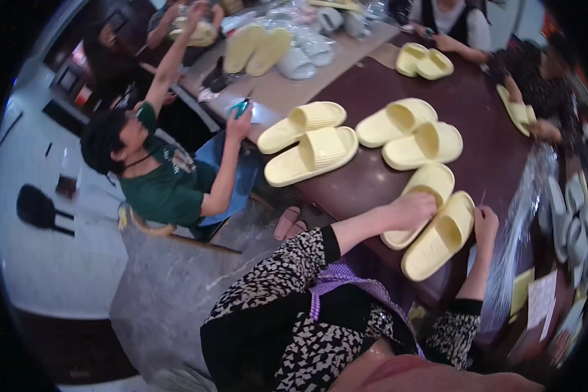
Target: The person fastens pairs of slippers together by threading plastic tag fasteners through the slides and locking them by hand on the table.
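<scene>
Footwear workshop: pale yellow slippers in pairs across a brown worktable.

A single head-worn fisheye camera looks steeply down and forward over the wearer's chest and patterned sleeves, which enter from the lower edge. The dark bench runs diagonally away toward the upper left, its straight edges bowed by the lens. The wearer's hands, left hand and right hand, sit close, right of centre; seated co-workers appear smaller along the far rim. A black border rings the view.
</scene>
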The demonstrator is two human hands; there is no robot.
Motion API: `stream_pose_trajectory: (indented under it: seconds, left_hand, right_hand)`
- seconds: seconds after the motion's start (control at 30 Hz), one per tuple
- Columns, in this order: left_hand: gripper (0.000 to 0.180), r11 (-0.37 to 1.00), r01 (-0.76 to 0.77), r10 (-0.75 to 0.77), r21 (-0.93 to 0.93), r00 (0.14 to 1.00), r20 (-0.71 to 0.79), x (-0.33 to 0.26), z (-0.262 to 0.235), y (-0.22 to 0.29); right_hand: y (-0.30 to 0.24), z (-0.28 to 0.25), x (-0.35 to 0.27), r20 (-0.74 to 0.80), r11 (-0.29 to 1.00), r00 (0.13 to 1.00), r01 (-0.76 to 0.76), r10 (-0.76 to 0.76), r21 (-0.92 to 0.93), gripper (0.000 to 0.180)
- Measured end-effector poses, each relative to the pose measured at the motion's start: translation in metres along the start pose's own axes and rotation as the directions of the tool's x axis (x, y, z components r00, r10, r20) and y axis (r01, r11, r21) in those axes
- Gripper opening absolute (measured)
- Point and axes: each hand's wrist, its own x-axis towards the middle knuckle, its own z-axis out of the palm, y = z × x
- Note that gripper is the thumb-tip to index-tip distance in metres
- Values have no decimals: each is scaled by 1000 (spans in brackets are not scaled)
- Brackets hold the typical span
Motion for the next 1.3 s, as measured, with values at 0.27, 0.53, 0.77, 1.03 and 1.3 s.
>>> stream_pose_trajectory:
  seconds: [0.27,0.53,0.77,1.03,1.3]
  left_hand:
    - [11,985,82,-77,-154,996,41,14,1,0]
    - [11,948,214,-189,-236,974,121,20,-5,6]
    - [8,908,313,-274,-280,947,169,20,-9,8]
    - [10,845,415,-326,-338,900,290,26,-5,-4]
    - [9,824,438,-360,-359,894,265,21,3,-3]
  right_hand:
    - [-45,13,53,107,929,992,17,-61,371,16]
    - [-68,52,71,331,913,916,83,-228,399,14]
    - [-68,62,77,406,859,884,-12,-230,511,16]
    - [-69,72,87,379,863,867,105,-322,493,16]
    - [-78,71,89,462,878,821,96,-336,469,15]
